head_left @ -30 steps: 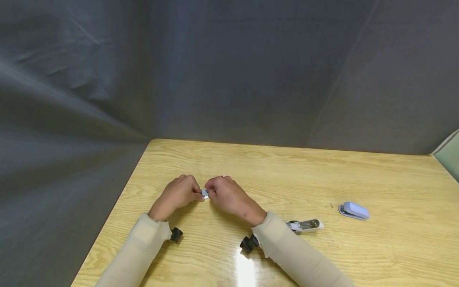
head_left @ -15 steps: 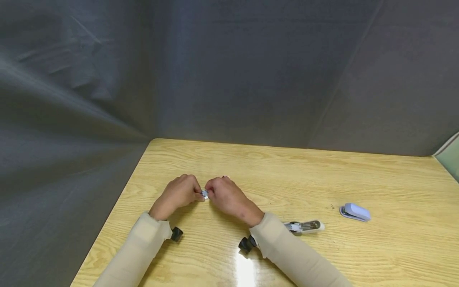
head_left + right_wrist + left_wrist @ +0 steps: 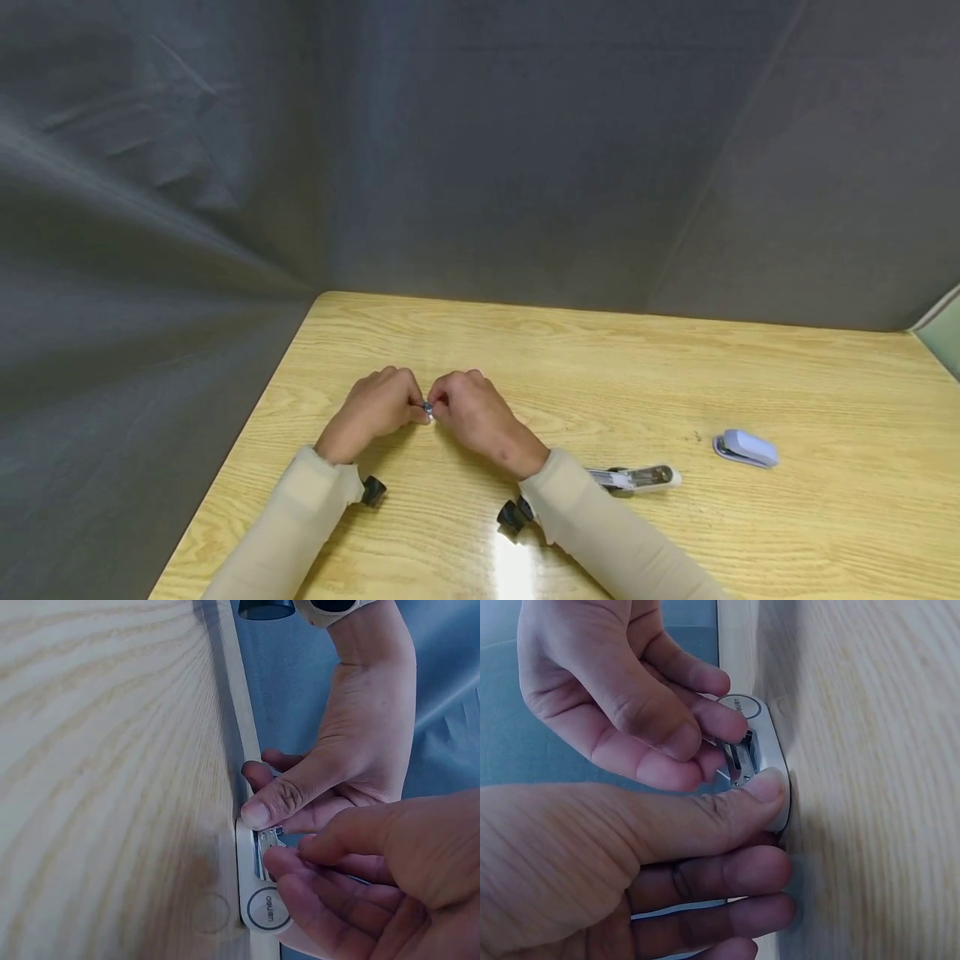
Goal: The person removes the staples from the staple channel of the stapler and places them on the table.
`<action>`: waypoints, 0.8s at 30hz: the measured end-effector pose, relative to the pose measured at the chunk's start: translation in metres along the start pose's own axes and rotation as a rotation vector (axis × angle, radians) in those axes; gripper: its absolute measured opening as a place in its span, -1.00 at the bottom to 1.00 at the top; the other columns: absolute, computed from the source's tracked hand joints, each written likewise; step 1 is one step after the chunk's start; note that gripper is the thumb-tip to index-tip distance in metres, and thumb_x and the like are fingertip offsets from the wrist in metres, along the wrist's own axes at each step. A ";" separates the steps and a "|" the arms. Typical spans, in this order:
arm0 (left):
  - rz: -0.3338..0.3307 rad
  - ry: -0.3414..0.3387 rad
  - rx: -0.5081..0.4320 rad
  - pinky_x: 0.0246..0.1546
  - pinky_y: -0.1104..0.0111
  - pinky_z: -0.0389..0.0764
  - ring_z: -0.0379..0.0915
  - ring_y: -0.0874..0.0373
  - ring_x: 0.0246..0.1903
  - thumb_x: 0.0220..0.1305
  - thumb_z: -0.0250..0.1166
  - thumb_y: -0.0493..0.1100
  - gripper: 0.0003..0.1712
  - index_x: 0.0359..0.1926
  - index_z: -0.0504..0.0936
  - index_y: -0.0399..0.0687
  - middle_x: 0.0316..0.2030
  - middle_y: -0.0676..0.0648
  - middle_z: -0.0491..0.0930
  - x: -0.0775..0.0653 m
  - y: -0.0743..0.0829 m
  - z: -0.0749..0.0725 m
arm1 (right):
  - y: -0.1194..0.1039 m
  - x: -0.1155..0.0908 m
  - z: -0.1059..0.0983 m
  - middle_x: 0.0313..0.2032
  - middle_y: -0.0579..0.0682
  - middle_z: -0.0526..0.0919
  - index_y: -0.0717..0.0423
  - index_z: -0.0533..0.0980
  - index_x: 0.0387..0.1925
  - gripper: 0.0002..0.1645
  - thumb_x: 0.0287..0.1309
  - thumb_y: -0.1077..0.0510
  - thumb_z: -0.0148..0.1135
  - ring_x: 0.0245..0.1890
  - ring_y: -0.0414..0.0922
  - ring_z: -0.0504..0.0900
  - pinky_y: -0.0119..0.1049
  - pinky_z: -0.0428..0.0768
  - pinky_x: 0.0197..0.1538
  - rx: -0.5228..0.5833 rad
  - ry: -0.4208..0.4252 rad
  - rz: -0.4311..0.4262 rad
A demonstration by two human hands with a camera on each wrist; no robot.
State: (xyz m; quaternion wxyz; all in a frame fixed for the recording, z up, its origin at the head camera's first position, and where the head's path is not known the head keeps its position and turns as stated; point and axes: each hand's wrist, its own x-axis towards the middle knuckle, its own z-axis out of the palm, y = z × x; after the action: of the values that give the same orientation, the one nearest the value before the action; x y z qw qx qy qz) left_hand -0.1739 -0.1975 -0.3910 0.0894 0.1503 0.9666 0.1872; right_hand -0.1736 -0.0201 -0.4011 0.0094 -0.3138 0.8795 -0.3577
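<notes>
A small white stapler (image 3: 772, 754) lies at the table surface, its metal rail (image 3: 268, 838) exposed and a round grey-ringed logo at one end. My left hand (image 3: 377, 408) grips it, thumb pressed on the white base and fingers below, as the left wrist view shows. From the other side my right hand (image 3: 474, 417) reaches in with curled fingers, thumb and fingertips pinching right at the metal rail. In the head view, the knuckles cover nearly all of the stapler, leaving only a tiny silvery bit between the fingertips.
Partly behind the right sleeve (image 3: 600, 525) lies a longer white stapler (image 3: 637, 478), opened out. A small lilac stapler (image 3: 747, 448) sits farther right on the wooden table (image 3: 825, 383). A dark curtain (image 3: 525, 167) hangs along the back and left edges.
The silvery strip showing between the hands has narrowed as the right fingertips edge left toward the left hand. Left hand's grip stays the same.
</notes>
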 end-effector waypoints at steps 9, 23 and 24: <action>0.015 0.030 -0.014 -0.61 0.35 0.15 0.05 0.25 -0.66 0.12 0.58 -0.13 -0.74 -0.65 0.79 0.17 -0.77 0.18 0.36 -0.001 -0.002 0.002 | 0.001 0.002 0.004 -0.31 -0.03 0.79 0.17 0.78 -0.35 -0.85 0.29 0.36 0.35 -0.39 -0.25 0.66 -0.44 0.59 -0.30 -0.006 -0.003 -0.062; 0.022 0.041 -0.032 -0.61 0.36 0.10 0.00 0.26 -0.67 0.13 0.59 -0.13 -0.77 -0.64 0.81 0.14 -0.80 0.18 0.33 -0.002 -0.004 0.003 | 0.003 0.003 0.001 -0.27 -0.04 0.79 0.14 0.78 -0.32 -0.82 0.29 0.37 0.32 -0.33 -0.24 0.66 -0.40 0.61 -0.24 -0.010 -0.008 -0.019; 0.021 0.040 -0.031 -0.61 0.36 0.10 -0.01 0.26 -0.67 0.13 0.59 -0.12 -0.74 -0.66 0.80 0.15 -0.80 0.18 0.31 -0.002 -0.004 0.003 | 0.003 0.003 0.000 -0.26 -0.04 0.79 0.14 0.78 -0.31 -0.82 0.30 0.37 0.31 -0.33 -0.25 0.65 -0.39 0.61 -0.23 -0.008 -0.012 -0.005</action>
State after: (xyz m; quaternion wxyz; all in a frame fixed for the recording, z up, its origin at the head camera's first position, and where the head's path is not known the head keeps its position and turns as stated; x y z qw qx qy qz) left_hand -0.1723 -0.2005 -0.3949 0.0702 0.1554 0.9636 0.2061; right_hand -0.1777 -0.0201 -0.4028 0.0125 -0.3183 0.8801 -0.3521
